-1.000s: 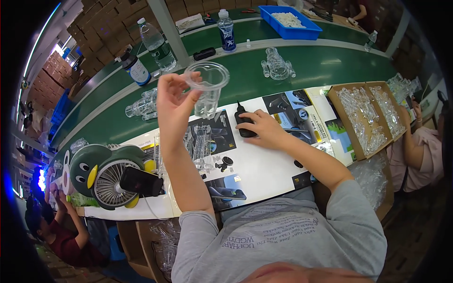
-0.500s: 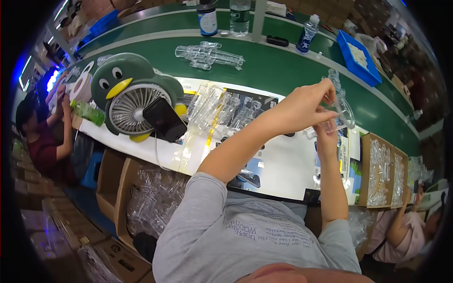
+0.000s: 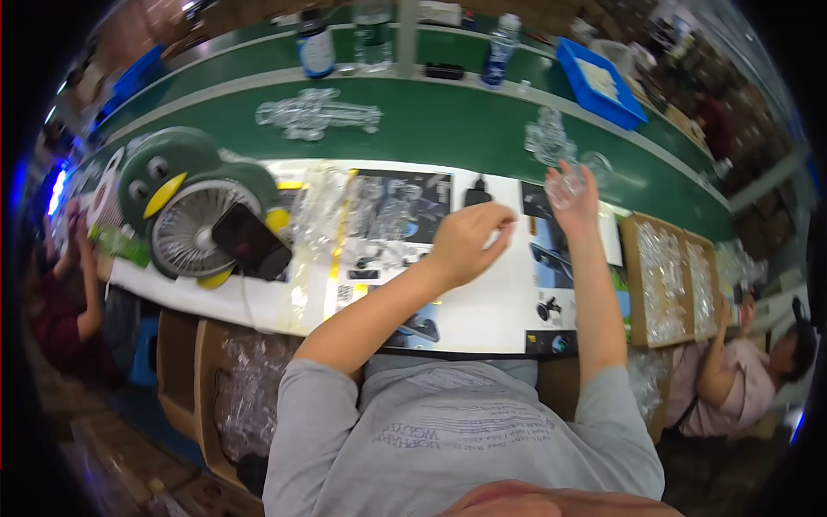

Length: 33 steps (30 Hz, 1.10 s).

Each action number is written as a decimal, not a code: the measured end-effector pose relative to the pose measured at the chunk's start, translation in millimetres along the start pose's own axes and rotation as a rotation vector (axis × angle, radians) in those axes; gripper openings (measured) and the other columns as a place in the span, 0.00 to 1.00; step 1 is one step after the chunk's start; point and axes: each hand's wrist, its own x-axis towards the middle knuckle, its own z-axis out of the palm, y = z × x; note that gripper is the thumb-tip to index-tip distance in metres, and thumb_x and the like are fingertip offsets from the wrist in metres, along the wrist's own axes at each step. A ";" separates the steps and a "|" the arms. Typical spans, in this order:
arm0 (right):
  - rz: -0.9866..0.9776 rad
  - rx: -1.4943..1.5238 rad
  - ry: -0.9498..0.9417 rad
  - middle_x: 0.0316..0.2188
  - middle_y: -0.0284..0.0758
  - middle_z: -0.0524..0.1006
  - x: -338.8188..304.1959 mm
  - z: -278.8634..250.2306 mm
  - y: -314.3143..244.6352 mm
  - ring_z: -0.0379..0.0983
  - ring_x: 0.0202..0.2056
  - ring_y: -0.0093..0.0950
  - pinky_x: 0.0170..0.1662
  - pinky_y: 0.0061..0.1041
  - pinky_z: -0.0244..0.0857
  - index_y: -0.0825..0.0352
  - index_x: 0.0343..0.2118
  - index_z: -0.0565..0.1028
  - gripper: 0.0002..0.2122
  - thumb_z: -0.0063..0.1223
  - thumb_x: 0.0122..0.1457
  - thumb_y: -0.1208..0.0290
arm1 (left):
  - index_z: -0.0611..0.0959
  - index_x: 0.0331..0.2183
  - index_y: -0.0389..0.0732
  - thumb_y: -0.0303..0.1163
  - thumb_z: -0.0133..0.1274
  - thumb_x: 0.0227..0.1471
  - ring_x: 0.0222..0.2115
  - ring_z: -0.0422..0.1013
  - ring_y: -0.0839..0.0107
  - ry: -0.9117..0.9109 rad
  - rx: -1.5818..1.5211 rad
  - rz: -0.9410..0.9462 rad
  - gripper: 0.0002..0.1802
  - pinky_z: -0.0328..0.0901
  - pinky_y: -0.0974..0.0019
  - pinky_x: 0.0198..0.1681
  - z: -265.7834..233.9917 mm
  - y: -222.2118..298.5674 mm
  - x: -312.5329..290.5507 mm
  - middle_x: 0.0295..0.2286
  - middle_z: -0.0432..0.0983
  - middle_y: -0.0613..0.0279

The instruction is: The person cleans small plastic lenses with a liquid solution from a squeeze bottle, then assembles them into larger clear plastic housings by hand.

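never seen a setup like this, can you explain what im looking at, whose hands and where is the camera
There's no machine here: these are a person's own bare hands. The view comes from a wide fisheye camera worn on their head, looking down, so straight edges bend near the rim.

On the green bench lie white printed sheets and a clear plastic assembly. A penguin-shaped fan stands at the left, and a cardboard tray of clear parts sits at the right.

The right hand holds a clear plastic piece. The left hand is half curled above the sheets, with nothing visible in it.
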 end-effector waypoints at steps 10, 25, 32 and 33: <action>-0.034 -0.041 -0.002 0.29 0.36 0.72 61.4 4.6 -1.3 0.69 0.32 0.30 0.32 0.24 0.65 0.65 0.36 0.71 0.17 0.50 0.51 0.56 | 0.74 0.27 0.37 0.17 0.51 0.38 0.17 0.69 0.66 -0.091 0.044 0.171 0.08 0.63 0.68 0.19 4.4 -15.0 -21.8 0.21 0.72 0.59; -0.243 0.277 0.068 0.35 0.35 0.73 134.3 0.1 -16.6 0.70 0.39 0.34 0.43 0.33 0.65 0.61 0.35 0.70 0.12 0.52 0.51 0.62 | 0.74 0.27 0.37 0.18 0.51 0.40 0.15 0.69 0.68 -0.153 0.056 0.107 0.07 0.63 0.70 0.19 14.4 -18.6 -18.8 0.20 0.73 0.60; -0.099 0.186 -0.298 0.42 0.36 0.71 29.3 20.8 12.6 0.68 0.44 0.31 0.46 0.33 0.64 0.67 0.39 0.70 0.12 0.45 0.55 0.65 | 0.74 0.32 0.34 0.20 0.44 0.50 0.21 0.73 0.72 -0.123 -0.037 -0.206 0.05 0.67 0.72 0.25 3.5 -32.7 -34.8 0.24 0.75 0.58; -0.095 0.159 -0.347 0.45 0.37 0.70 12.1 17.6 14.2 0.66 0.46 0.31 0.48 0.33 0.62 0.67 0.42 0.69 0.14 0.44 0.56 0.66 | 0.73 0.34 0.33 0.20 0.42 0.52 0.22 0.73 0.72 -0.086 -0.151 -0.323 0.06 0.67 0.72 0.27 7.3 -32.7 -33.9 0.26 0.75 0.56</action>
